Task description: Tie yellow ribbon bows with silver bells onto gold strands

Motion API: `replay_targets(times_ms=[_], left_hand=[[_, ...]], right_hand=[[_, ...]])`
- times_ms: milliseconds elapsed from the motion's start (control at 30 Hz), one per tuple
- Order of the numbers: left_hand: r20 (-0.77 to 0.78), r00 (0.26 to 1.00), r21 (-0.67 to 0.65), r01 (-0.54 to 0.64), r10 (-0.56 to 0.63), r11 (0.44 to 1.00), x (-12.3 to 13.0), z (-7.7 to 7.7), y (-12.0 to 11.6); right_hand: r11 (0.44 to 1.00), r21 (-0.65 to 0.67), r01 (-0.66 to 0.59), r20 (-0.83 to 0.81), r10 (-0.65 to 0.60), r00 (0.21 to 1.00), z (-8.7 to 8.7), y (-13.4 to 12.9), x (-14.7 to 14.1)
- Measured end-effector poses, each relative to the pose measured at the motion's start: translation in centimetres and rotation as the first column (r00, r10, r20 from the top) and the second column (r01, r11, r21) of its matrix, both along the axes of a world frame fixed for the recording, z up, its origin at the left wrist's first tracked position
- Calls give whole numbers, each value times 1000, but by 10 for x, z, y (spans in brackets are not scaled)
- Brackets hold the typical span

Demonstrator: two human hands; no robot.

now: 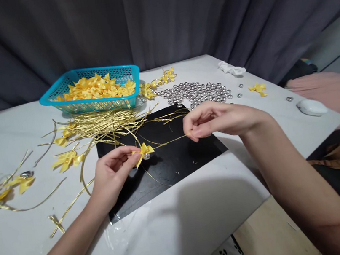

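My left hand (115, 167) pinches a yellow ribbon bow (144, 150) with a clear shiny bead at its lower side. From the bow a thin gold cord (170, 142) runs taut to my right hand (209, 120), whose thumb and fingertips are pressed together on its end. Both hands are above a black mat (169, 166). Just behind the left hand lies a pile of gold cords (108, 123), and some loose strands curve over the mat.
A blue basket (92, 100) of yellow bows stands at the back left. Silver beads (199, 92) are spread behind the mat. Finished-looking bows with cords (21, 182) lie left. A white dish (312, 107) and crumpled white tissue (231, 68) are at right.
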State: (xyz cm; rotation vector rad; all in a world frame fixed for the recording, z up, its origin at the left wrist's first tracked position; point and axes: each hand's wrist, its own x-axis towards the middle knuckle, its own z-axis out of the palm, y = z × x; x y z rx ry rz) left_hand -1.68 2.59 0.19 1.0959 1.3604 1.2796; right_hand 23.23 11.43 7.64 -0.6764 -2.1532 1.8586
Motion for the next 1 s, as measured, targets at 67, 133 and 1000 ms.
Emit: replay_targets(times_ms=[67,133,1000], left_hand=[[15,1000,2,6,-6,1000,-1,0,0],[32,999,4,12,-12,1000,-1,0,0],[640,768,-239,190,7,952,2,21,-2]], right_hand=[[968,-252,-19,-98,-6,995,-5,2,-1],[899,-436,-38,-156,-34,987,-9,3,-2],[776,-618,130,-40,-196,980,-12,-7,-20]])
